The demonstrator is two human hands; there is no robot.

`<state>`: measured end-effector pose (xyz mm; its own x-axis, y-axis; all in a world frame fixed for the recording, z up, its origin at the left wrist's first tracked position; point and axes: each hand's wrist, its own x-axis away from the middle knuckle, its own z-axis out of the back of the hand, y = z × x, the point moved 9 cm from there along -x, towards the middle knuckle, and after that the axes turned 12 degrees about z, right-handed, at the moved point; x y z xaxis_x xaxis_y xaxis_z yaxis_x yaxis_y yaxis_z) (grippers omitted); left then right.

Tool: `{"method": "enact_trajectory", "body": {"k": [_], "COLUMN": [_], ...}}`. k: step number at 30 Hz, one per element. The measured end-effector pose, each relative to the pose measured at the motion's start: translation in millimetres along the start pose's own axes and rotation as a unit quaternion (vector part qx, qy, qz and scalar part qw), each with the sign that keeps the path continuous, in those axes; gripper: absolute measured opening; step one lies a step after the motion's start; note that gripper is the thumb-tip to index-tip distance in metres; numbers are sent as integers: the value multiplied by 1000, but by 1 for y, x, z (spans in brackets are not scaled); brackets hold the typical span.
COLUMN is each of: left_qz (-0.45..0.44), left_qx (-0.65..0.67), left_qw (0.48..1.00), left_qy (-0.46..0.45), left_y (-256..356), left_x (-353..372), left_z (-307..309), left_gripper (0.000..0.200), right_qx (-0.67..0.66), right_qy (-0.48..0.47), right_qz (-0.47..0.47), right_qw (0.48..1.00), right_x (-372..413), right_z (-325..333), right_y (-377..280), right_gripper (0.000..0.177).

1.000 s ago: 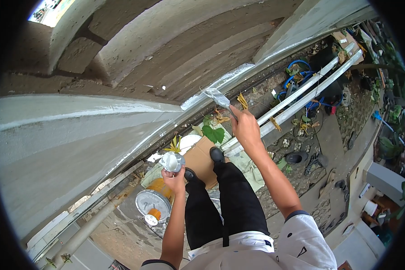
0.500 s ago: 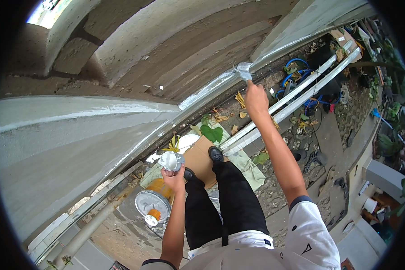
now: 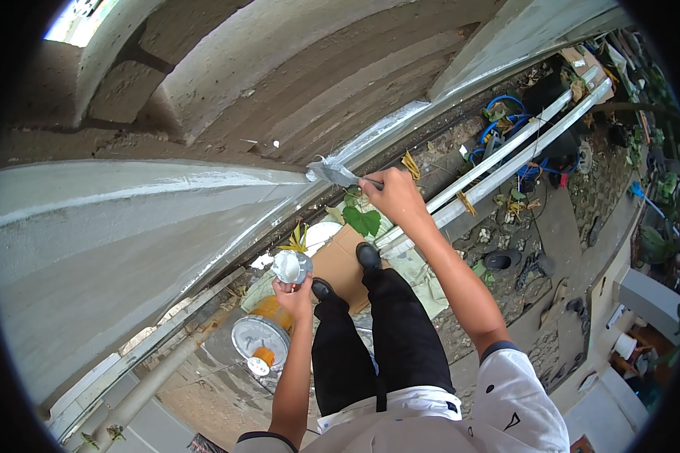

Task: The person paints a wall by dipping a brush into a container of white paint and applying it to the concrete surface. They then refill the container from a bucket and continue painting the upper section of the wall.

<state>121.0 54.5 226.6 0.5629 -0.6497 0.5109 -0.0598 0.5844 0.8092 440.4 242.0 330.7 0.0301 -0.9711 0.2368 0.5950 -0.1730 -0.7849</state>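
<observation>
Head view, looking straight down the person's body to the ground.

Two hands are visible, both the person's own. There is one brush, one small cup, one large bucket, two long white pipes and two black shoes.

The right hand (image 3: 391,198), just above centre toward 1 o'clock, is closed in a fist around the handle of a flat brush (image 3: 332,174). The bristles point to 9 o'clock and press on the painted grey edge of a concrete ledge (image 3: 128,196), which fills the picture from 9 to 12 o'clock. The right arm is stretched nearly straight, rising from the shoulder at 5 o'clock.

The left hand (image 3: 295,291), just below centre toward 7 o'clock, has its fingers curled around a small cup (image 3: 289,266) that is coated in white paint and held upright. The forearm runs straight up from 6 o'clock, with the elbow bent.

On the ground, a round bucket (image 3: 258,340) with an orange part sits at 7 o'clock, just beside the left forearm. The shoes (image 3: 368,257) stand on a piece of cardboard (image 3: 340,272) near centre. The pipes (image 3: 506,162) lie side by side toward 2 o'clock, with a blue hose (image 3: 506,104) beyond them.
</observation>
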Motion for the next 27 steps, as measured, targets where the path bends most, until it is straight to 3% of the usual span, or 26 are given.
{"method": "enact_trajectory", "body": {"k": [4, 11, 16, 20, 27], "left_qz": [1, 7, 4, 1, -9], "left_qx": [6, 9, 20, -1, 0], "left_qw": [1000, 1000, 1000, 1000, 1000], "left_qy": [5, -2, 3, 11, 17], "left_y": [-2, -5, -12, -7, -2], "left_x": [1, 3, 0, 3, 7], "left_z": [1, 3, 7, 4, 2], "left_gripper": [61, 60, 60, 61, 61], "right_qx": [11, 119, 176, 201, 252], "right_qy": [18, 153, 239, 224, 72], "right_qz": [-74, -160, -96, -53, 12], "right_qw": [997, 968, 950, 952, 965], "right_x": [-26, -30, -19, -13, 8], "right_z": [18, 109, 146, 104, -32], "right_y": [53, 136, 92, 72, 25], "right_gripper": [26, 30, 24, 22, 35]}}
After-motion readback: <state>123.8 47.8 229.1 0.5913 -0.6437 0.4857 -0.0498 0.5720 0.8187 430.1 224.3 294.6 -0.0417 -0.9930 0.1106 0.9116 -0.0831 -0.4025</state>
